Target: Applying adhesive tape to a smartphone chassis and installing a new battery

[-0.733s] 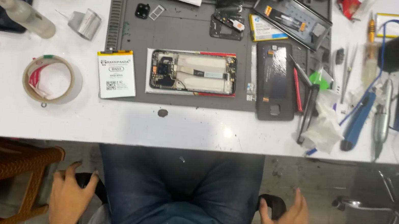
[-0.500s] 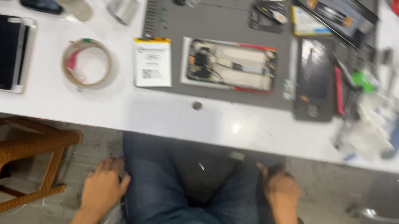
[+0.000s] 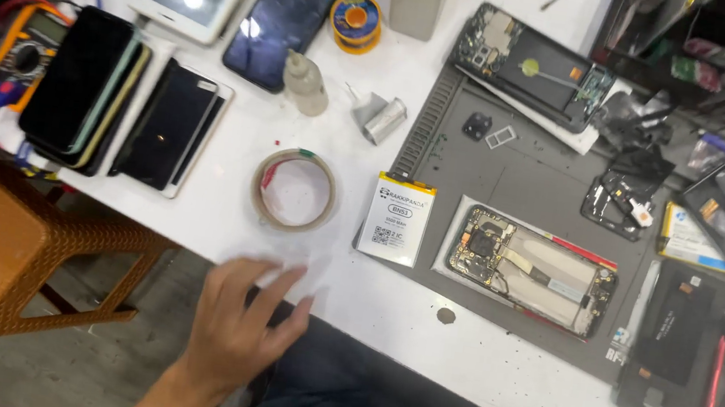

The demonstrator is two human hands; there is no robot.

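Down at the worktop edge, the left hand spreads open, fingers empty, just below the tape roll. Motion blurs it; the right hand is out of view.

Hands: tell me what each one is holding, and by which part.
Nothing is held. The left hand is open, fingers spread, at the near edge of the white worktable, just below the round roll of clear tape. The right hand is not clearly visible.
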